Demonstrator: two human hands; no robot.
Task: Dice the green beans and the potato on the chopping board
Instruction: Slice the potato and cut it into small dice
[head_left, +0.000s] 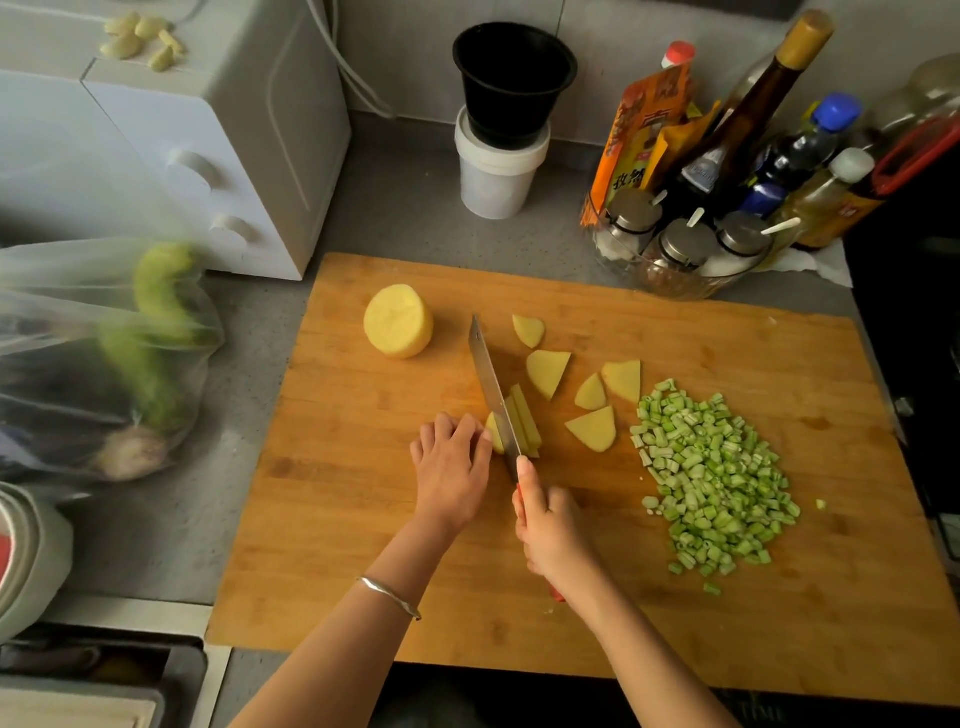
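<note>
On the wooden chopping board (363, 519) a heap of diced green beans (711, 478) lies at the right. A peeled potato half (398, 320) stands cut face up at the back left. Several flat potato slices (548, 370) lie in the middle. My right hand (545, 525) grips the red-handled knife (491, 384), its blade down through a stack of potato slices (524, 423), strips lying to its right. My left hand (452, 467) holds the uncut end of that stack with curled fingers.
A clear plastic bag with green vegetables (150, 332) lies left of the board beside a white appliance (197, 145). A black cup in a white tub (501, 130) stands behind. Bottles and spice jars (727, 197) crowd the back right. A sink edge (104, 665) is at the lower left.
</note>
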